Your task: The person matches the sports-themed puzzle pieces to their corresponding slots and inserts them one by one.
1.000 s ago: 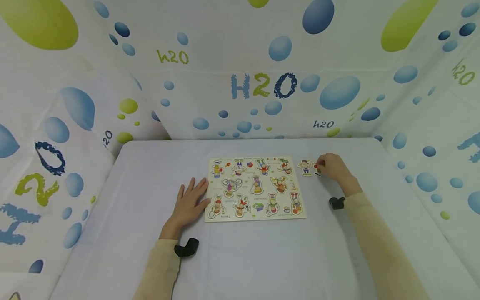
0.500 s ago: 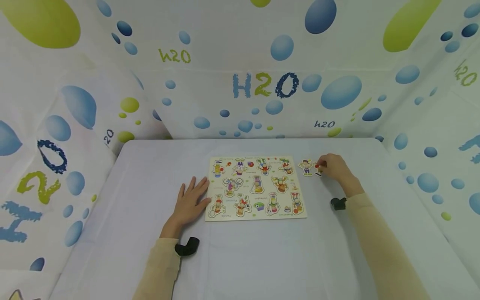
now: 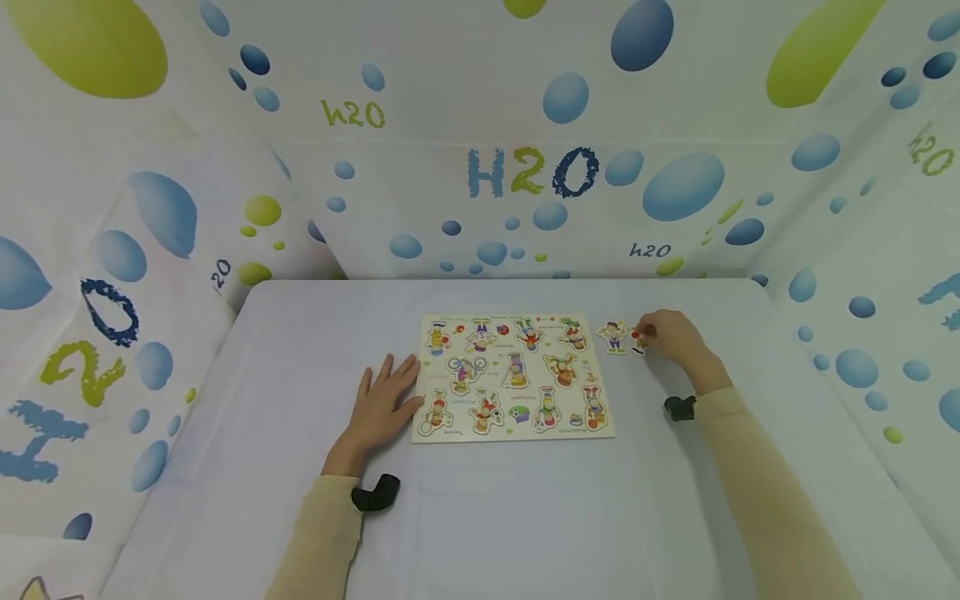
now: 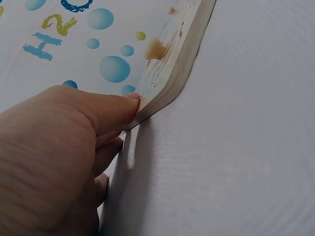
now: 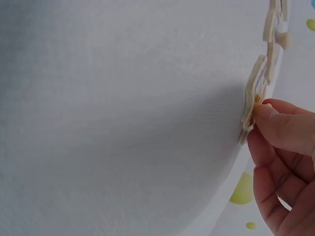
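Observation:
A flat wooden puzzle board [image 3: 521, 432] with cartoon sports figures lies on the table. My left hand [image 3: 381, 407] rests on the table with its fingers spread. Its fingertips and thumb [image 4: 120, 108] touch the board's left edge. To the right of the board, my right hand [image 3: 671, 337] pinches a small puzzle piece [image 3: 638, 340] by its knob between thumb and fingertips. In the right wrist view this piece [image 5: 253, 91] shows edge-on. A second piece [image 3: 615, 337], a figure in purple and white, lies between the held piece and the board. The fingers partly cover the held piece.
A white cloth covers the table [image 3: 517, 525]. White cloth walls [image 3: 420, 150] printed with blue and green drops and "H2O" rise behind it and along both sides. Black straps [image 3: 377, 493] sit at both wrists.
The right fingertips have shifted very slightly to the right, and a little more of the pinched puzzle piece shows. Left hand and board keep their places.

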Available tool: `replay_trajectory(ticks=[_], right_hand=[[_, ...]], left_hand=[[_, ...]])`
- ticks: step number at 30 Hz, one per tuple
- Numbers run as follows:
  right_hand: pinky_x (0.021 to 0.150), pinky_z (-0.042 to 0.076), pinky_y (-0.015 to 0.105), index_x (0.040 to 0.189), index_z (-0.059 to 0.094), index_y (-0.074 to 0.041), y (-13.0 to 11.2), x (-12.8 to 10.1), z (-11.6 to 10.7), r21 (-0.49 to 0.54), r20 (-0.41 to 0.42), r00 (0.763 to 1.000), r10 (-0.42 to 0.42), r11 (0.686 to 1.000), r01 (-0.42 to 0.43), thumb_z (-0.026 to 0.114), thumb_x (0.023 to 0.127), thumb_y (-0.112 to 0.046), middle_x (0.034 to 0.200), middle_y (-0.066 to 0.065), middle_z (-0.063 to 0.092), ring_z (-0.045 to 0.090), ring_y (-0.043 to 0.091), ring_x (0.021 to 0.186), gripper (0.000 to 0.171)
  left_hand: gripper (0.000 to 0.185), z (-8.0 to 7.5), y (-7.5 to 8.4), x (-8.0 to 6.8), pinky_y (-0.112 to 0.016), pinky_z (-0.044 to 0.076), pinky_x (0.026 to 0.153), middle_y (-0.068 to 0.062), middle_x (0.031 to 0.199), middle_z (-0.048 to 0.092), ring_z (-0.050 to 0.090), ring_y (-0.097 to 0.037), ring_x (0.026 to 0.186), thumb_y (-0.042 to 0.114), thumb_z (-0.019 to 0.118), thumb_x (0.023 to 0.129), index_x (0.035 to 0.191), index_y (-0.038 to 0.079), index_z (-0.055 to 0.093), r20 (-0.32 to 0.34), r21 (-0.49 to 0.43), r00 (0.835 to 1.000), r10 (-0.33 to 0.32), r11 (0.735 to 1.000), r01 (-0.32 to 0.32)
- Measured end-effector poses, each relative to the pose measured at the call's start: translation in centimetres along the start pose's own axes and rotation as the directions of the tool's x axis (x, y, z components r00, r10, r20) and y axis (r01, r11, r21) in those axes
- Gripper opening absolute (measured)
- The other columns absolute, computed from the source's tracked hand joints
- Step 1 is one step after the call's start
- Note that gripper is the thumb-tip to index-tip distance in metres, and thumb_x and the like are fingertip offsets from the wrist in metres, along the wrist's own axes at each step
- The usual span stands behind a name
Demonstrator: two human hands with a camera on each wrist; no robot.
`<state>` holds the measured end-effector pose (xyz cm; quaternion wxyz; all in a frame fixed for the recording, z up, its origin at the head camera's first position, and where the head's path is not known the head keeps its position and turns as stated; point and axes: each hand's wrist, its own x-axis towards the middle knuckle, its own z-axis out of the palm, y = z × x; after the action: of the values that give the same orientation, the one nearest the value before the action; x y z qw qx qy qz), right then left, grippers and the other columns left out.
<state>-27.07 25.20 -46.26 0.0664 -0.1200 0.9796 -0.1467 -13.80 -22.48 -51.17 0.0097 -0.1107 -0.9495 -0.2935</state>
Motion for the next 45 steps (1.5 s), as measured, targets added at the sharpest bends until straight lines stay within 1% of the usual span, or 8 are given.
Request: replay_trajectory(ticks=[6,11,16,21,27,32,38,45], right_hand=[[0.086,0.051,0.052,0.106,0.067,0.005,0.4,-0.7,-0.8,-0.016,-0.011,0.999,0.034,0.999,-0.034,0.062,0.092,-0.004,0.105,0.023,0.068,0.062,0.035,0.095,0.017],[0.086,0.051,0.051,0.106,0.066,0.005,0.0,-0.7,-1.3,-0.027,-0.050,0.998,0.033,0.999,-0.035,0.064,0.093,-0.007,0.102,0.022,0.068,0.060,0.033,0.091,0.018],[0.079,0.052,0.046,0.102,0.065,0.005,-1.0,-0.3,-1.2,-0.023,-0.081,0.996,0.028,0.999,-0.030,0.065,0.093,-0.012,0.095,0.020,0.068,0.059,0.029,0.082,0.019],[0.066,0.049,0.037,0.097,0.065,0.003,-2.5,0.2,-0.9,-0.004,-0.084,0.996,0.035,0.999,-0.035,0.064,0.095,-0.019,0.084,0.014,0.065,0.055,0.024,0.074,0.022],[0.060,0.045,0.031,0.092,0.064,-0.001,-5.1,1.3,-0.3,0.030,-0.090,0.995,0.038,0.999,-0.035,0.063,0.096,-0.024,0.079,0.010,0.063,0.055,0.022,0.070,0.024],[0.056,0.041,0.030,0.087,0.061,-0.004,-7.9,2.1,0.4,0.072,-0.131,0.990,0.044,0.997,-0.034,0.061,0.096,-0.031,0.076,0.008,0.059,0.053,0.021,0.067,0.028],[0.050,0.036,0.026,0.084,0.060,-0.007,-11.6,3.3,1.5,0.111,-0.179,0.984,-0.008,0.993,0.028,0.060,0.097,-0.034,0.071,0.005,0.056,0.048,0.018,0.059,0.030],[0.045,0.031,0.023,0.081,0.059,-0.008,-17.3,4.3,2.7,0.167,-0.114,0.993,-0.041,0.984,0.059,0.059,0.097,-0.034,0.065,0.002,0.054,0.044,0.014,0.052,0.031]], left_hand=[[0.064,0.0,0.0,0.1,-0.059,-0.004,0.120,-0.010,0.158,0.033,0.013,-0.040,0.150,0.028,0.060,0.095,0.150,0.006,0.036,0.001,0.003,1.000,0.004,1.000,-0.004],[0.063,-0.1,-0.1,0.2,-0.059,-0.005,0.120,-0.010,0.158,0.033,0.012,-0.040,0.150,0.028,0.060,0.095,0.150,0.006,0.037,-0.002,0.007,1.000,0.003,1.000,-0.003],[0.063,-0.1,-0.1,0.1,-0.058,-0.005,0.120,-0.010,0.159,0.032,0.012,-0.040,0.151,0.028,0.060,0.096,0.150,0.006,0.036,0.008,0.001,1.000,0.001,1.000,-0.001],[0.063,0.0,0.0,0.0,-0.060,-0.003,0.120,-0.011,0.158,0.033,0.013,-0.041,0.150,0.027,0.060,0.095,0.150,0.005,0.036,0.001,-0.005,1.000,0.008,1.000,-0.008],[0.063,0.0,0.1,-0.1,-0.061,-0.002,0.119,-0.012,0.157,0.034,0.014,-0.042,0.149,0.026,0.060,0.095,0.149,0.005,0.037,-0.004,0.002,1.000,0.008,1.000,-0.008],[0.063,0.0,0.2,-0.1,-0.059,-0.003,0.120,-0.011,0.158,0.034,0.014,-0.041,0.150,0.026,0.061,0.095,0.149,0.005,0.038,-0.002,-0.004,1.000,0.002,1.000,-0.002],[0.063,0.0,0.2,-0.1,-0.060,-0.002,0.120,-0.012,0.158,0.034,0.014,-0.041,0.150,0.026,0.061,0.095,0.149,0.004,0.038,-0.002,0.000,1.000,0.004,1.000,-0.004],[0.062,-0.1,0.2,0.0,-0.060,-0.003,0.120,-0.011,0.158,0.034,0.014,-0.041,0.150,0.026,0.061,0.095,0.149,0.005,0.039,-0.005,-0.015,1.000,0.007,1.000,-0.007]])
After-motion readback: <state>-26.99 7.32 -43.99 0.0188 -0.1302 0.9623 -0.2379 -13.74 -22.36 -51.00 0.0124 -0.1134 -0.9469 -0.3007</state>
